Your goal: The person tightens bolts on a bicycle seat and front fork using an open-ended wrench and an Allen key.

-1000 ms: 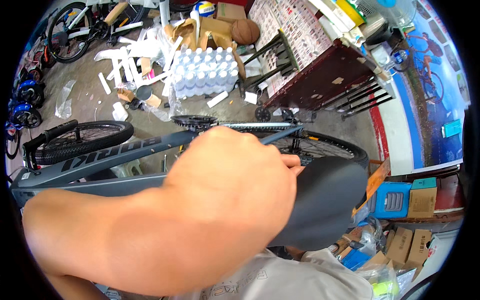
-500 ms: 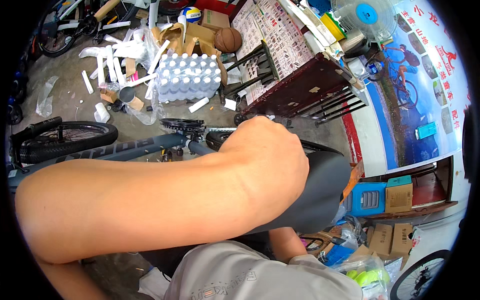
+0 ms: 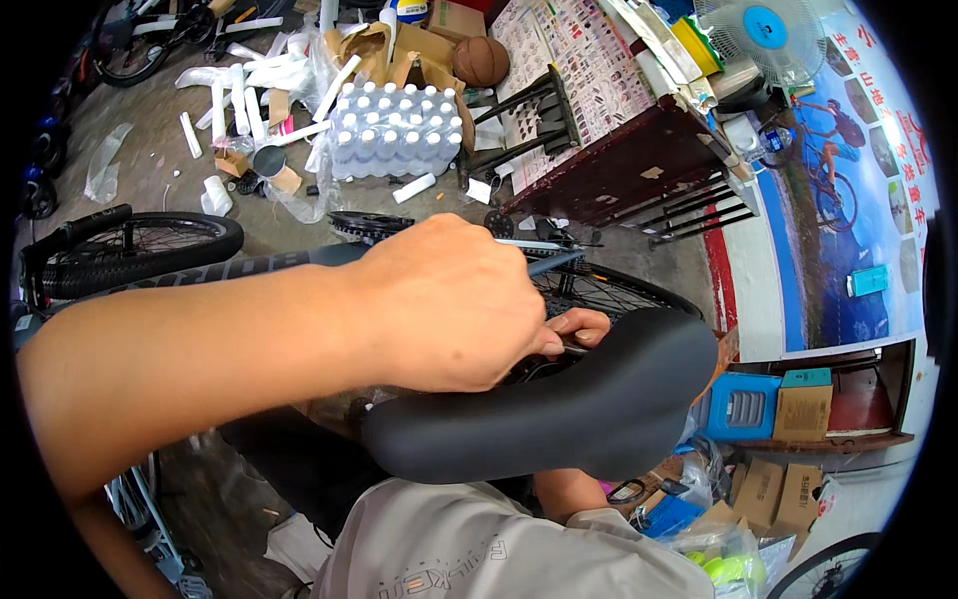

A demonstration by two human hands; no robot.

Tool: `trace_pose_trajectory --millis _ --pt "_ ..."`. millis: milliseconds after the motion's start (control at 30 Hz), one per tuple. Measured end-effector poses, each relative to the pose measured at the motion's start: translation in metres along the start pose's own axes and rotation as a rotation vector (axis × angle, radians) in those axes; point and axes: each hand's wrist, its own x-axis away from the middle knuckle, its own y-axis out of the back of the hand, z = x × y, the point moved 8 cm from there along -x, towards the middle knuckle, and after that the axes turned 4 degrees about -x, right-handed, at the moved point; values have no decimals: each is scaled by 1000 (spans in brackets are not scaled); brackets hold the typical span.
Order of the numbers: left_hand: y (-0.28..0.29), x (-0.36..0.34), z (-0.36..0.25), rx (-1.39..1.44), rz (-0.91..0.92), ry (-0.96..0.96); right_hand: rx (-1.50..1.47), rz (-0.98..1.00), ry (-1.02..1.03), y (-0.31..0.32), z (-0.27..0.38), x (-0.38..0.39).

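Note:
A black bicycle saddle (image 3: 539,409) sits in front of my body on a dark grey-blue bike frame (image 3: 289,262). My left arm crosses over the frame. My left hand (image 3: 449,304) is closed in a fist at the saddle's far side, its palm and whatever it grips hidden from view. From beneath the saddle my right hand (image 3: 579,324) shows only its curled fingertips, close beside the left hand. A thin dark metal part lies by these fingers, too covered to name. The right forearm (image 3: 571,492) passes under the saddle.
The rear wheel (image 3: 619,285) lies beyond the saddle, the front wheel (image 3: 150,250) to the left. Shrink-wrapped water bottles (image 3: 394,135) and foam tubes (image 3: 235,105) are on the floor ahead. A dark red cabinet (image 3: 609,165) stands at right, cardboard boxes (image 3: 778,489) lower right.
My left fist has moved left and toward me, off the saddle's top, uncovering most of the saddle. My right fingertips have come into sight. The view has shifted slightly.

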Motion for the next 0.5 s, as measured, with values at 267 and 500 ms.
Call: trace_pose_trajectory --millis 267,500 --pt "-38 2 26 -3 -45 -143 -106 56 -371 -19 1 -1" --pt "-41 5 15 -198 -278 -455 -16 37 -252 10 -21 -11"
